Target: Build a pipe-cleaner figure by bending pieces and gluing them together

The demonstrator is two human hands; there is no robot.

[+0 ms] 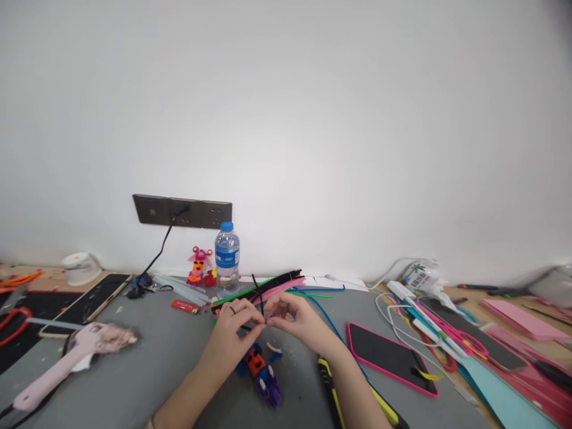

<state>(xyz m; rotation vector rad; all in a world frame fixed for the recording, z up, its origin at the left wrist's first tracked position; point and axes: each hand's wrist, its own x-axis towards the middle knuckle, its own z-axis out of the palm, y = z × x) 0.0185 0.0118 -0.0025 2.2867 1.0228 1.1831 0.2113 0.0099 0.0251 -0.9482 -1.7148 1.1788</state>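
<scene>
Over the grey mat, my left hand [236, 325] and my right hand [292, 319] meet with their fingertips almost touching. Both pinch a thin black pipe cleaner [258, 291], whose one end sticks up above the fingers. The part between the fingertips is mostly hidden. Just below lies a small figure in purple, blue and orange [261, 372], with a curved white scrap [273, 347] beside it. Behind the hands rests a bundle of black, green and pink pipe cleaners [281, 280], partly covered by my fingers.
A water bottle [227, 256] and a pink-orange figure [196, 268] stand by the wall. At left lies a pink hot glue gun [67, 363]. A yellow-black tool [329, 390] and pink-cased phone [391, 357] lie at right, near pink scissors [451, 333] and white cables.
</scene>
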